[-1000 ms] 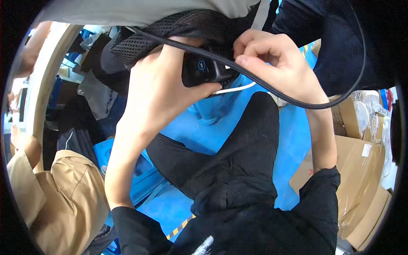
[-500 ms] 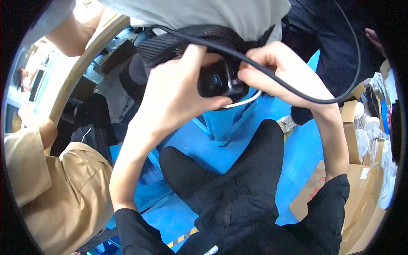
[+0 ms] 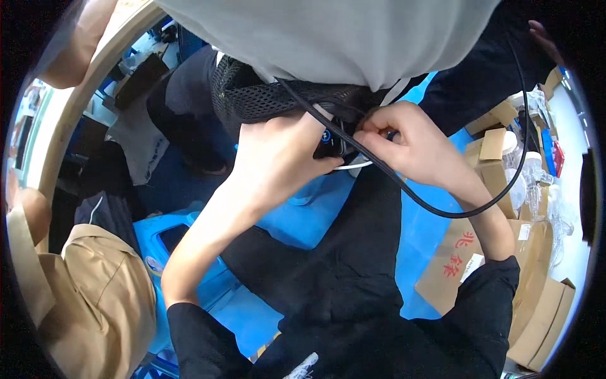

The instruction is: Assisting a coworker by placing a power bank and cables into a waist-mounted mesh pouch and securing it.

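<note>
Just below a black mesh pouch, my left hand is closed around a small black device with a glowing blue mark on its face. My thumb lies along its lower edge, and much of the device is hidden by this hand and the cable. At the device's right side my right hand is in a pinch; what lies between its fingertips is hidden. A thick black cable runs in front of both hands and loops over my right forearm. Under the device passes a white cable.
A person in a light grey shirt is right in front of me, against the pouch. Another person in tan clothing sits at my left, beside a blue stool. Cardboard boxes and clear plastic containers stand at the right.
The pouch and grey shirt now sit lower in view and cover more. Less of the device shows. My right hand has shifted slightly down, still pinching at its side.
</note>
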